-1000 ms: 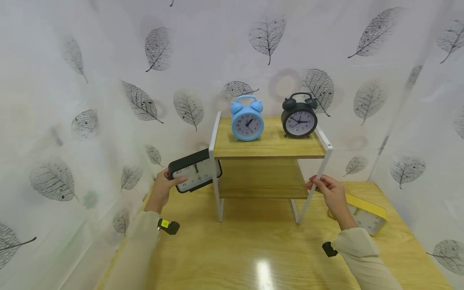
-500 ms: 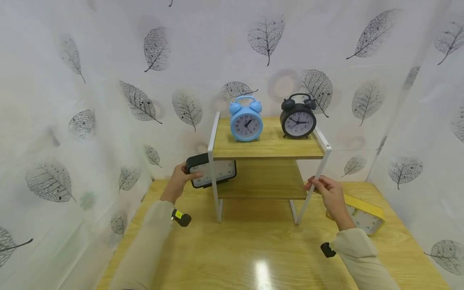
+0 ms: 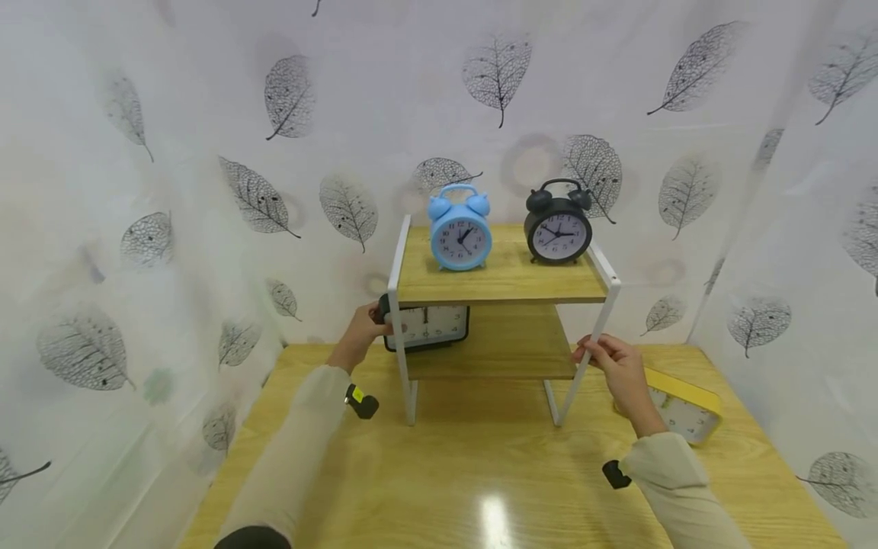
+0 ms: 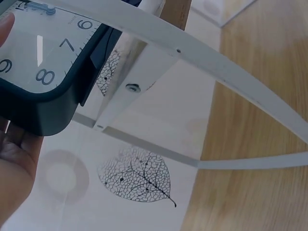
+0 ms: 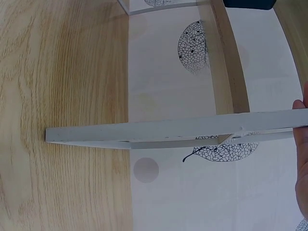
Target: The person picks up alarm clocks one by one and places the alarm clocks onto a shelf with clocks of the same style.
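My left hand (image 3: 360, 334) grips the left end of a black rectangular clock (image 3: 439, 323) with a white dial. Most of that clock sits inside the shelf's lower opening, over the lower board (image 3: 507, 358), behind the white left leg. In the left wrist view the clock's dark corner (image 4: 53, 113) lies close beside the white frame, with a thumb over its dial. My right hand (image 3: 615, 364) pinches the white right leg (image 3: 591, 352) of the two-tier shelf. The right wrist view shows fingers (image 5: 301, 144) at that leg.
A blue twin-bell alarm clock (image 3: 461, 240) and a black twin-bell alarm clock (image 3: 559, 232) stand on the upper board (image 3: 507, 284). Behind my right wrist a yellow clock (image 3: 686, 404) leans on the wooden table (image 3: 439, 473). Leaf-patterned sheeting (image 3: 343, 99) encloses the back and sides.
My left hand has moved right, sliding the black rectangular clock from outside the left leg into the lower opening; the clock has levelled out. My right hand keeps its hold on the leg.
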{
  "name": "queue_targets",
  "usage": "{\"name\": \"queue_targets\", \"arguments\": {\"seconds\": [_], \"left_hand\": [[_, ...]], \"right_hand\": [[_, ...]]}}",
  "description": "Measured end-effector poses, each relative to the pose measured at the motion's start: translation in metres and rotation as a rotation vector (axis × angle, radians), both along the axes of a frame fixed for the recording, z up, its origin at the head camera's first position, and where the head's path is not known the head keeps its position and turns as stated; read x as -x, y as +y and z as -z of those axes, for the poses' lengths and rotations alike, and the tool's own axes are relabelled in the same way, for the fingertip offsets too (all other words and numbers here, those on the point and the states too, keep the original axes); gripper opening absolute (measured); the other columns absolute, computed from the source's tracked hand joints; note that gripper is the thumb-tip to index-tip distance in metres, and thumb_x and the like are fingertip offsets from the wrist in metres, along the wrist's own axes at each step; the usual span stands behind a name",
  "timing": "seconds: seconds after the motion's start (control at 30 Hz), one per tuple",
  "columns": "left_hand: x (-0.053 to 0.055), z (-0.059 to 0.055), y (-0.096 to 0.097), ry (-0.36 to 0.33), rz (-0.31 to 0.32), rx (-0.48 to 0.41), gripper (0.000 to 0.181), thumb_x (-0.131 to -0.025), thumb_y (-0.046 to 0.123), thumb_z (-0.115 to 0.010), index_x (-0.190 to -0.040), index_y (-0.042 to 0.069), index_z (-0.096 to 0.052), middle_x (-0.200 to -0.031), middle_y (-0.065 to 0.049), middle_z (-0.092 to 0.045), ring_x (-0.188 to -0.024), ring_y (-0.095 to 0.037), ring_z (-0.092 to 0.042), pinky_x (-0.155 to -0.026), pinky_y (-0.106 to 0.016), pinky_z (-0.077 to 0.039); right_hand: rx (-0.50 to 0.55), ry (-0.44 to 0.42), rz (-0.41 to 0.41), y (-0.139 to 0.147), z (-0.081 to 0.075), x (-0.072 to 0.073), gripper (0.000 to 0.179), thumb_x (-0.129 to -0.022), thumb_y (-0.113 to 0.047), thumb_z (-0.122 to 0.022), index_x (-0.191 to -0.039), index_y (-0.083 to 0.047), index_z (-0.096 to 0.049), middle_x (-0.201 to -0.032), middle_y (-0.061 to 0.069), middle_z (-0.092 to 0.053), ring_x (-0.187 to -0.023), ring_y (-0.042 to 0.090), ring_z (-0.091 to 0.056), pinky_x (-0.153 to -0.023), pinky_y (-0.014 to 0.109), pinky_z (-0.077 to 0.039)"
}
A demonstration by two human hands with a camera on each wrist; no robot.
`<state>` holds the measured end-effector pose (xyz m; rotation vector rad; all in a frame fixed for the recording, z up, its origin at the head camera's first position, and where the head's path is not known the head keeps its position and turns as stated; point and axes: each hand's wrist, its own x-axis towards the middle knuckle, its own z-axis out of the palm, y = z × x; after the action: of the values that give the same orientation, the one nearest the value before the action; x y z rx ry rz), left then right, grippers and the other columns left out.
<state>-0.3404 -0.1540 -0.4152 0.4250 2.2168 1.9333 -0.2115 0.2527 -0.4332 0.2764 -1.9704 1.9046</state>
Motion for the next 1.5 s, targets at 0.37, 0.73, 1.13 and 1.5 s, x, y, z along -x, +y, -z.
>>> {"name": "queue_targets", "arguments": {"seconds": [0.37,0.73,1.13,1.5], "left_hand": [[0.012,0.010,0.016,-0.016,0.031,0.035,0.024,-0.079,0.009,-0.072,-0.100,0.008,-0.062,-0.096,-0.001,-0.063,-0.087,-0.012,-0.063,-0.091,-0.036,-0.049],[0.022,0.012,0.025,0.014,0.116,0.053,0.063,-0.080,0.019,-0.072,-0.138,0.025,-0.046,-0.138,-0.007,-0.051,-0.130,-0.028,-0.044,-0.107,-0.051,-0.036],[0.008,-0.011,0.032,0.016,0.163,0.041,0.077,-0.077,0.010,-0.074,-0.144,0.023,-0.037,-0.143,-0.011,-0.044,-0.135,-0.030,-0.035,-0.114,-0.052,-0.022],[0.011,-0.005,0.030,0.017,0.190,0.010,0.076,-0.077,0.009,-0.072,-0.144,0.025,-0.037,-0.143,-0.010,-0.045,-0.134,-0.030,-0.037,-0.110,-0.054,-0.029]], "right_hand": [[-0.002,-0.016,-0.009,0.000,-0.001,-0.001,0.031,-0.096,-0.009,-0.050,-0.096,0.021,-0.055,-0.075,-0.007,-0.070,-0.073,0.005,-0.068,-0.071,0.019,-0.056],[-0.022,-0.019,-0.009,0.003,0.001,0.000,0.020,-0.096,-0.010,-0.050,-0.087,-0.012,-0.068,-0.075,-0.007,-0.070,-0.073,0.006,-0.068,-0.071,0.019,-0.056],[-0.023,-0.027,-0.004,0.001,-0.001,-0.001,0.026,-0.096,-0.008,-0.050,-0.092,0.017,-0.059,-0.075,-0.006,-0.070,-0.073,0.006,-0.068,-0.071,0.020,-0.056],[-0.018,-0.034,-0.007,0.001,-0.002,-0.002,0.020,-0.096,-0.009,-0.050,-0.087,-0.012,-0.068,-0.075,-0.008,-0.070,-0.074,0.005,-0.068,-0.072,0.019,-0.056]]}}
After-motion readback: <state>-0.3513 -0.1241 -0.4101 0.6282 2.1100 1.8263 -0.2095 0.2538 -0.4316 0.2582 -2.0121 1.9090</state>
